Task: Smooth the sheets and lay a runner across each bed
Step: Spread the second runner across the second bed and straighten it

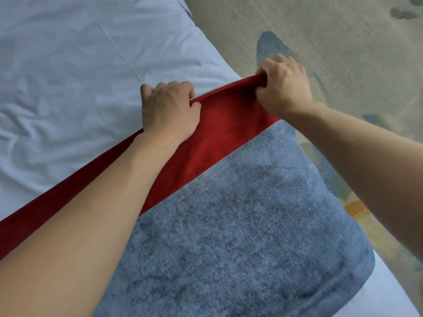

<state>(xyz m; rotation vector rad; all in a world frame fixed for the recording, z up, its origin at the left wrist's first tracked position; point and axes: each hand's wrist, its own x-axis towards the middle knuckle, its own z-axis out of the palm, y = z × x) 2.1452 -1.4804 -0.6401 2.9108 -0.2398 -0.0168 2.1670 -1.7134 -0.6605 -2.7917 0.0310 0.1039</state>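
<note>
Runner (229,179) across frame centre on sheet (68,76); left hand (169,110) and right hand (283,88) fingers curled, gripping red edge. Best: pull evenly, keep edge straight, avoid dragging wrinkles.

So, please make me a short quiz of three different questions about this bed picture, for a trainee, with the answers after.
1. True or false: both hands grip the red band of the runner.
2. Which part of the runner lies nearest the camera? A) the red band B) the blue-grey panel C) a white fringe
3. Fill in: the white sheet looks ______, with creases on its left part.

Key
1. True: the left hand and the right hand each have a grip on the red edge.
2. B: the blue-grey panel.
3. Wrinkled. The right hand is over the bed's edge, above the patterned carpet.
</note>
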